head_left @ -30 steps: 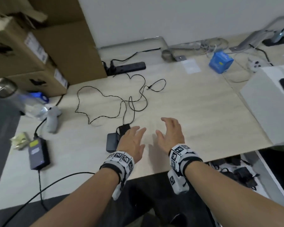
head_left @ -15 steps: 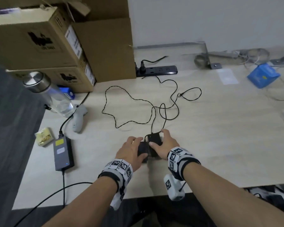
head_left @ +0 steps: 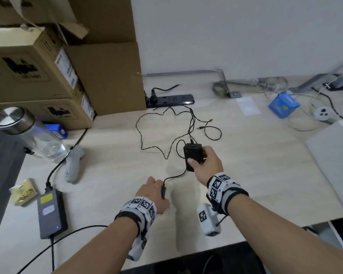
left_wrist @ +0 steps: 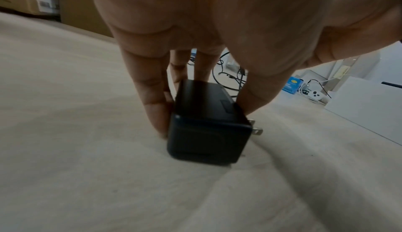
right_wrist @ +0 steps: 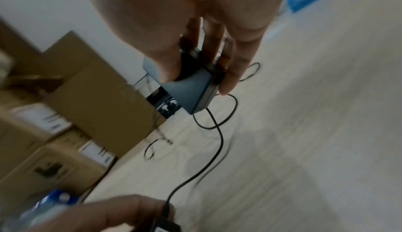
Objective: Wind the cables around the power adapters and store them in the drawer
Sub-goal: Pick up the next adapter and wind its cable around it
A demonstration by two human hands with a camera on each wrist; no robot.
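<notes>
Pale desk (head_left: pixel 265 175), boxes (head_left: pixel 99 76) back-left, right hand (head_left: pixel 208 163) gripping adapter (head_left: pixel 193 155), left hand (head_left: pixel 152 192) pinching second adapter (left_wrist: pixel 208 129)

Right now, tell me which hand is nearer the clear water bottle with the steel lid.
Left. The left hand lies nearer the water bottle; the right hand is farther right, holding a black adapter.

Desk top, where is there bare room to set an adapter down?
Bare desk lies right of the right hand, up to the white box, and between the left hand and the grey power brick. The loose black cable crowds the middle.
</notes>
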